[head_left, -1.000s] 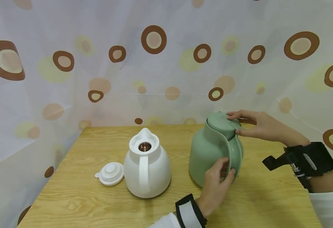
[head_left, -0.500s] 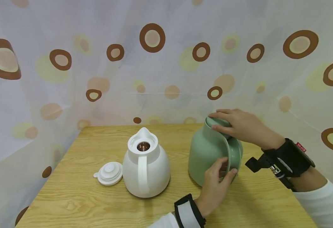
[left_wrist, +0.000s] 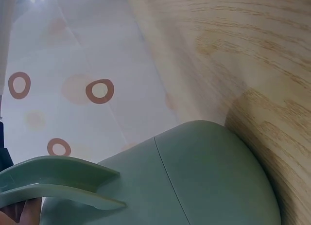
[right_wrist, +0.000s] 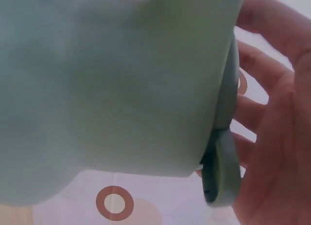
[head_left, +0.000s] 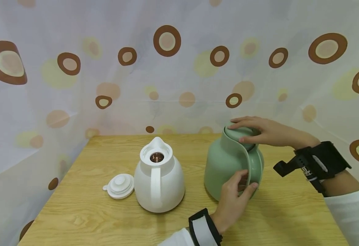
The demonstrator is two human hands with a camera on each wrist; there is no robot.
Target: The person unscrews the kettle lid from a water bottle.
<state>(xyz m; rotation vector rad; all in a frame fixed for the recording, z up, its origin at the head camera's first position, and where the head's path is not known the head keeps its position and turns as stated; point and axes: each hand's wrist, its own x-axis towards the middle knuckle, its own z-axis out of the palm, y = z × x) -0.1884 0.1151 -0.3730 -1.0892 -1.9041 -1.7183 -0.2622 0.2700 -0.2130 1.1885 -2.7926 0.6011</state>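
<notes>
A green thermos jug (head_left: 220, 167) stands on the wooden table, its handle (head_left: 253, 164) facing the person. My left hand (head_left: 231, 203) grips that handle low down, thumb on the right side; in the left wrist view only some fingers (left_wrist: 31, 210) show behind it. Over the jug's mouth sits a round green lid (head_left: 236, 134). My right hand (head_left: 267, 132) spans this lid from above and holds it, fingers on the far side and thumb on the near side. In the right wrist view a tab (right_wrist: 227, 174) of the lid sticks out, with curled fingertips along the lid's top.
To the left a white thermos jug (head_left: 171, 186) stands uncovered, its metal-coloured inside showing and its handle toward the person. A white lid (head_left: 119, 187) lies on the table (head_left: 90, 218) beside it. A curtain (head_left: 185, 75) with printed circles hangs behind the table.
My right hand has moved left from the lid's handle side to over its top, then shifted slightly back right. The left hand and both jugs stay in place.
</notes>
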